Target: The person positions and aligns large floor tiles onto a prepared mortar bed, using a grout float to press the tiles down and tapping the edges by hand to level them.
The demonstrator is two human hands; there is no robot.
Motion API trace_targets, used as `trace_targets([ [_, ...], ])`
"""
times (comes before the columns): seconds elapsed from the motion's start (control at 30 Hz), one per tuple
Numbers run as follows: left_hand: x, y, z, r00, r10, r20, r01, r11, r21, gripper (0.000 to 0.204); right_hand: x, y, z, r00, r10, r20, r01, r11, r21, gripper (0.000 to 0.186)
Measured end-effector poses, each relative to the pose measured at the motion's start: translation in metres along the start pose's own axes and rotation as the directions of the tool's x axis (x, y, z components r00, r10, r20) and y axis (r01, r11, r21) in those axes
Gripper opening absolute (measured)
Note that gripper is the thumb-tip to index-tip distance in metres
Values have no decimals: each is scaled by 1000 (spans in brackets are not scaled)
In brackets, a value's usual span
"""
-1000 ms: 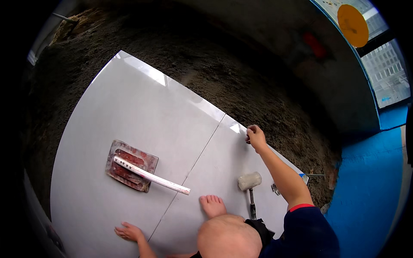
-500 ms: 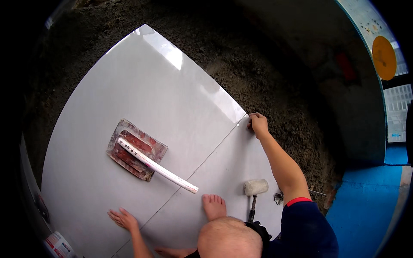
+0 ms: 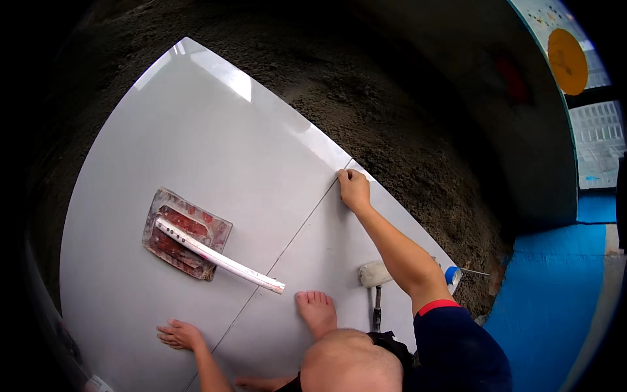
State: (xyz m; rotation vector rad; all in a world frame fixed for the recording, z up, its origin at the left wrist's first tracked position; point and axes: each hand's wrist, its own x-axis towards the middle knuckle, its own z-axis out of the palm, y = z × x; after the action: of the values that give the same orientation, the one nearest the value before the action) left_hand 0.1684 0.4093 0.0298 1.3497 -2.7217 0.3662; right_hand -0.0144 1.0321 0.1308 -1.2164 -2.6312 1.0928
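Note:
My left hand lies flat on a large pale grey floor tile, fingers stretched out. My right hand is at the far end of the narrow joint between this tile and the neighbouring tile. Its thumb and fingertips are pinched together over the joint; whatever they hold, if anything, is too small to make out. Between my hands, on the large tile, rests a worn red rectangular pad with a long whitish bar handle that reaches to the joint.
A mallet with a pale head lies beside my bare foot, partly behind my right forearm. Near that arm is a blue-rimmed round item. Dark, rough mortar borders the tiles. A blue-painted surface is at the right.
My right hand has shifted from the tile's outer edge inward onto the joint, its fingertips now pinched there. My left hand stays flat on the tile. The blue-rimmed item has come into sight.

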Motion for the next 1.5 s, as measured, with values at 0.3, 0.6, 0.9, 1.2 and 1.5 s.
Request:
trace_targets([
  [0.3, 15, -17, 34, 984, 42, -174, -54, 997, -62, 67, -109, 120, -93, 982, 187, -7, -170, 906, 388, 26],
  [0.6, 16, 15, -5, 999, 23, -40, -27, 995, -100, 61, -168, 342, -275, 384, 551, -741, -745, 659, 104, 47],
  [0.9, 30, 89, -62, 993, 6, 118, 29, 956, -291, 63, -143, 314, -282, 433, 614, -660, -888, 417, -195, 49],
  [1.2, 48, 159, -81, 997, 56, 44, -41, 953, -300, 64, 15, 72, -185, 869, -445, -217, 193, 709, -678, 37],
  [1.5, 53, 197, -101, 993, 119, -6, -114, 938, -328, 58, 88, -327, 186, 189, -959, 211, 932, 108, -345, 26],
])
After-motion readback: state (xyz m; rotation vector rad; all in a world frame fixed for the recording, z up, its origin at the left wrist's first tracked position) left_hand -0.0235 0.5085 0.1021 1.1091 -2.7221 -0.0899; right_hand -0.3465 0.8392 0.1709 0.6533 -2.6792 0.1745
